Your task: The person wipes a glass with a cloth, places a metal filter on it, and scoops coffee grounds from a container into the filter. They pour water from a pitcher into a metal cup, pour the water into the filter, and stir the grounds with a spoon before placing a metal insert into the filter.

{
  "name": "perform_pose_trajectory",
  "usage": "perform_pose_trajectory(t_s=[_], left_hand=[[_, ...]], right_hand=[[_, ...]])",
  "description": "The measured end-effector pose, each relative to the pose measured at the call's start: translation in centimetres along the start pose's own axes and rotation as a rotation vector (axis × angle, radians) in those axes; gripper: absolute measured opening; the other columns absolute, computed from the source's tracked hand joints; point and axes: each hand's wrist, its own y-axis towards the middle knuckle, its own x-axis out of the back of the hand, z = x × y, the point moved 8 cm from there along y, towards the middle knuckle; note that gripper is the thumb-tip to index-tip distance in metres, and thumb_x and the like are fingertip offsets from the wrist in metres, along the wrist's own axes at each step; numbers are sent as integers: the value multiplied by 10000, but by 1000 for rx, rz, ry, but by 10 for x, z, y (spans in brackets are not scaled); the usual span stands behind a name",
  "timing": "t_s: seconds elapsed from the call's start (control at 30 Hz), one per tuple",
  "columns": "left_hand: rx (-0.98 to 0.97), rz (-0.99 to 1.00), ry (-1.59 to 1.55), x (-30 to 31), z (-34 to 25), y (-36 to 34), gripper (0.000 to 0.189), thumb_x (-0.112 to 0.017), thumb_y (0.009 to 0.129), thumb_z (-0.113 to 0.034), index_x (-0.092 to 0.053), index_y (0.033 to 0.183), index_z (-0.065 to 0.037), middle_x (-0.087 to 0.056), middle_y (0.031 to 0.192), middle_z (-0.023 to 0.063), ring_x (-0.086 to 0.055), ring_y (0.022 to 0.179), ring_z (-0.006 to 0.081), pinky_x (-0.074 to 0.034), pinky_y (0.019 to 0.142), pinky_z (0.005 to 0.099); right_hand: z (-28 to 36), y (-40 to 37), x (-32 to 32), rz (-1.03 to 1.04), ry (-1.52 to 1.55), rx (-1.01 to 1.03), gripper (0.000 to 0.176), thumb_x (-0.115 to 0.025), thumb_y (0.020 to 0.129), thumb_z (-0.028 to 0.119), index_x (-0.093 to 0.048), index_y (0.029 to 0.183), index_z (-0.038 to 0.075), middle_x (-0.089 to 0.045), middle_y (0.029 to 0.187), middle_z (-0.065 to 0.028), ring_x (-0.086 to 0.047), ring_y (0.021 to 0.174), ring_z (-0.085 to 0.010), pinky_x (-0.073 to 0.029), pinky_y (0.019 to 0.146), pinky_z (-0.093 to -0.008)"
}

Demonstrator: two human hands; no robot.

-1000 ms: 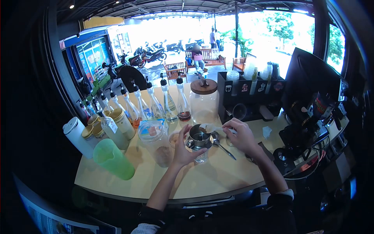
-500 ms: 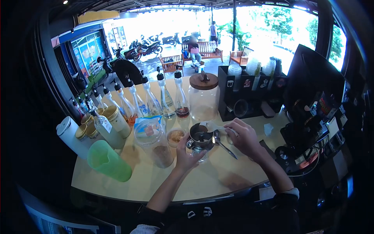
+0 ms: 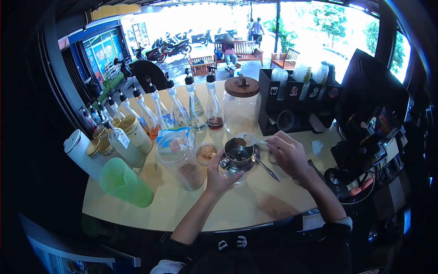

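Note:
My left hand [image 3: 220,177] is wrapped round a metal coffee dripper [image 3: 238,157], thumb on the near side and fingers at its small handle. The dripper sits over a clear glass [image 3: 238,179], mostly hidden by the hand. In my right hand [image 3: 288,153] is a white plastic spoon [image 3: 247,139], pinched by its handle, with its broad end over the dripper's far rim. A metal spoon [image 3: 268,170] lies just right of the dripper. To the left stand a small cup of light brown contents [image 3: 207,153] and a tall clear jar [image 3: 181,162] of brown grounds.
Pump bottles [image 3: 196,109] line the counter's far edge beside a wooden-lidded glass jar [image 3: 241,109]. A green pitcher [image 3: 125,185] and canisters [image 3: 136,134] stand left. A black cup organizer [image 3: 292,107] is at the back right, dark equipment [image 3: 360,155] further right.
The white spoon's broad end has tipped slightly at the dripper's rim, and more of the dripper's inside shows. Both hands keep their holds. The view has shifted a little.

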Motion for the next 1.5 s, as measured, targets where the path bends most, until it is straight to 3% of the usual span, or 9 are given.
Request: perform_pose_trajectory(t_s=[0.7, 1.0, 1.27, 1.5], left_hand=[[-20, 12, -7, 0, -3, 1, 827, -853, 610, -355, -491, 1256, 14, -620, 1097, 161, -612, 1032, 262, -475, 902, 384], [-43, -13, -6, 1, -10, 2, 813, -853, 612, -351, -499, 1245, 16, -626, 1088, 158, -614, 1028, 258, -474, 902, 380], [-37, -2, -17, 1, -9, 2, 812, -854, 617, -336, -493, 1254, 13, -625, 1089, 158, -612, 1026, 254, -473, 903, 377], [-14, 15, 1, 0, -5, 1, 819, -853, 616, -326, -482, 1272, -5, -613, 1110, 162, -604, 1040, 254, -467, 911, 377]], right_hand=[[10, -14, 15, -6, -49, 38, 125, -599, 849, 59, -602, 975, 56, -595, 846, -70, -631, 720, -266, -515, 564, -363], [15, -14, 16, -36, -68, 71, 130, -618, 857, 57, -622, 986, 43, -604, 848, -82, -634, 662, -242, -513, 555, -333], [25, -16, 6, 33, -146, 123, 203, -631, 810, 27, -619, 1011, 51, -590, 845, -66, -633, 744, -232, -520, 581, -347], [32, -19, 9, -10, -157, 198, 270, -633, 755, -14, -635, 1018, 47, -590, 841, -62, -619, 712, -210, -503, 541, -323]])
